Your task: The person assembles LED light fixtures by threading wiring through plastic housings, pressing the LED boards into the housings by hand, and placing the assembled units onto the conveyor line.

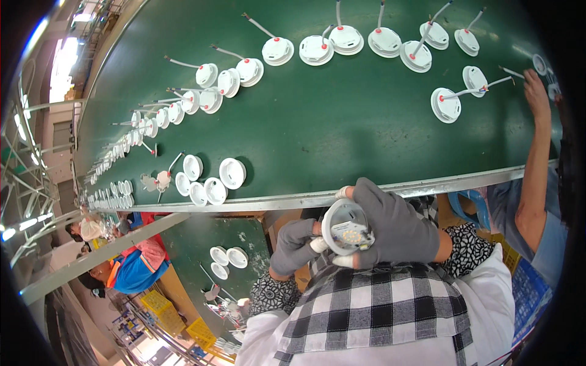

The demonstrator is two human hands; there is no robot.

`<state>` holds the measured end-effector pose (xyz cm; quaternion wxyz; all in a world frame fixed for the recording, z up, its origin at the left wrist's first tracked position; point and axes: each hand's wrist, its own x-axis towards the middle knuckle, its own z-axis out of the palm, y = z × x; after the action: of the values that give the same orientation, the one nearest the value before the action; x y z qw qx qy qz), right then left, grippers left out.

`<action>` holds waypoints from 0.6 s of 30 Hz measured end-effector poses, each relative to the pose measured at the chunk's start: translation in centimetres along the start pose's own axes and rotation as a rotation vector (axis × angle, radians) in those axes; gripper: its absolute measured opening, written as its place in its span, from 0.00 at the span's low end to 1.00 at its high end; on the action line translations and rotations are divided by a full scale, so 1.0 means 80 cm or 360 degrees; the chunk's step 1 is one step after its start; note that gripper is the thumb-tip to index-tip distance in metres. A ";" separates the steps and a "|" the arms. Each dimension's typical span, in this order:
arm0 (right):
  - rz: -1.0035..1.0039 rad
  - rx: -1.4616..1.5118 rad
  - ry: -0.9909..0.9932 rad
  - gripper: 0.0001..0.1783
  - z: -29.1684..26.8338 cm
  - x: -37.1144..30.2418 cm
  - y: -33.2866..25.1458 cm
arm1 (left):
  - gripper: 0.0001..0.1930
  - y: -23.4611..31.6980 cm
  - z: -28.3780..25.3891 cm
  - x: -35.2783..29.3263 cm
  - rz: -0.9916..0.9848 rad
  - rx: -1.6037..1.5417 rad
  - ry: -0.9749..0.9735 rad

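Observation:
Close to my body, just off the near edge of the green bench, I hold a round white LED light (328, 230) with its inner side turned up. Small yellow LEDs on a board show inside its rim. My right hand (400, 229), in a grey glove with bare or covered fingertips, is closed around the right side of the housing. From the left, my left hand (293, 245), gloved alike, pinches the rim with thumb and fingers. Part of the housing is hidden behind the gloves.
Empty white rings (215, 191) stand at the bench's near edge, beside a loose wired board (162, 179). Wired white lights (278, 51) line the green bench (317, 122). A lower side table (189, 244) carries more parts. A co-worker's hand (536, 94) reaches in at right.

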<state>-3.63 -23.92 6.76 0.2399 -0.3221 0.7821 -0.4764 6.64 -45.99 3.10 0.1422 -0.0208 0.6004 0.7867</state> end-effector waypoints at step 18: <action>-0.0113 0.0176 -0.0586 0.40 -0.002 -0.037 0.039 | 0.13 0.038 0.031 -0.017 -0.0417 0.0005 -0.0144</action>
<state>-2.60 -20.64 4.25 0.3791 -0.4176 0.6859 -0.4598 7.55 -44.62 6.89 0.2706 -0.0633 0.5868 0.7606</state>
